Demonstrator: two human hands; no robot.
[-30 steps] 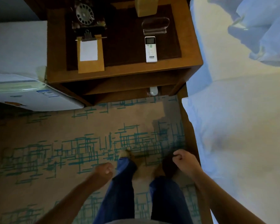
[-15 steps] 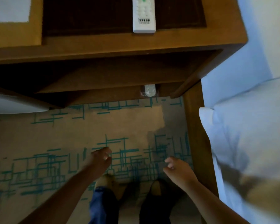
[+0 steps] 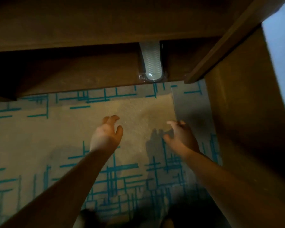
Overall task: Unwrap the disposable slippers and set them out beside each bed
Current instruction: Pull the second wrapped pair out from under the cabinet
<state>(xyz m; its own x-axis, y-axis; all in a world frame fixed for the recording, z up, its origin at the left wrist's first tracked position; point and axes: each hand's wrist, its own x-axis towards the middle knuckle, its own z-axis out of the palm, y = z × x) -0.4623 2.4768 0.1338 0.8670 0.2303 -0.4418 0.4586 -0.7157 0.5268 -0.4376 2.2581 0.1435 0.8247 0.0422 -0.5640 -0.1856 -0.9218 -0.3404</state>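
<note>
Wrapped slippers lie in clear plastic on the lower shelf of the wooden nightstand, their rounded end right at the shelf's front edge, close to the nightstand's right leg. My left hand and right hand hover over the patterned carpet short of that edge, well apart from the pack, fingers loosely spread and grasping nothing. Open carpet lies between my hands and the shelf, while the wooden bed frame walls in the right side just beside my right hand, with white bedding beyond it.
</note>
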